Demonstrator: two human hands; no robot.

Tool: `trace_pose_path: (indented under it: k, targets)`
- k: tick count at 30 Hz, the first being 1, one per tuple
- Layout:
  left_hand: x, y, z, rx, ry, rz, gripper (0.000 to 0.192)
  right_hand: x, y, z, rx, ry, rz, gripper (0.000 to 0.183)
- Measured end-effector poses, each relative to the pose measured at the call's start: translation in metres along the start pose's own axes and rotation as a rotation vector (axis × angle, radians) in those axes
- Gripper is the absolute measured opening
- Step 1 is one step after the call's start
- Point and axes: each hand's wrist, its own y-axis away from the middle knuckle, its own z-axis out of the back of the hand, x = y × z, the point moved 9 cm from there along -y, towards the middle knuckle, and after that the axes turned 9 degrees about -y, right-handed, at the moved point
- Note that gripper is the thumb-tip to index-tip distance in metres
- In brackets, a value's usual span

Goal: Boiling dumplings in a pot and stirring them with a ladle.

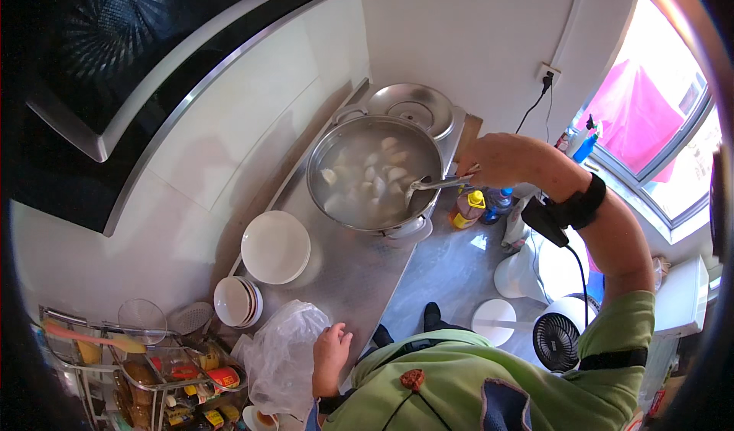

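Note:
A large steel pot stands on the metal counter, filled with cloudy liquid and several pale dumplings. My right hand grips the handle of a metal ladle at the pot's right side. The ladle's bowl end rests inside the near right rim, partly in the liquid. Near the counter's front edge, my left hand hangs with fingers slightly apart and nothing in it. A clear plastic bag lies just left of that hand; whether they touch is unclear.
White plates and a stack of small bowls sit left of the pot. The pot lid lies behind it. A wire rack holds seasonings at lower left. Bottles and a fan stand on the right.

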Motion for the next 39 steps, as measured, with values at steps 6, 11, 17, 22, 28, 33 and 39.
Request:
trace_pose_path:
  k: [6, 11, 17, 22, 28, 33, 39]
  targets:
    - [0.001, 0.001, -0.001, 0.012, -0.004, 0.014, 0.029, -0.016, -0.006, -0.034, -0.024, -0.249, -0.037, 0.029]
    - [0.0, 0.0, -0.001, 0.006, -0.001, 0.001, 0.03, -0.007, -0.009, -0.054, -0.12, -0.353, 0.031, 0.027]
    - [0.003, -0.002, -0.002, 0.007, 0.001, 0.021, 0.03, 0.007, -0.018, -0.062, -0.161, -0.387, -0.01, 0.033]
    - [-0.001, -0.003, -0.001, 0.014, -0.008, 0.035, 0.03, -0.004, -0.045, -0.08, -0.349, -0.394, 0.054, 0.027]
    - [0.003, 0.001, 0.001, -0.013, -0.004, 0.026, 0.029, 0.01, -0.069, -0.088, -0.391, -0.222, 0.143, 0.03]
    - [0.003, 0.002, 0.001, -0.028, -0.008, 0.02, 0.028, 0.016, -0.084, -0.086, -0.431, -0.15, 0.121, 0.027]
    - [0.001, 0.003, 0.003, -0.051, 0.0, 0.01, 0.028, 0.001, -0.1, -0.085, -0.427, -0.274, -0.098, 0.029]
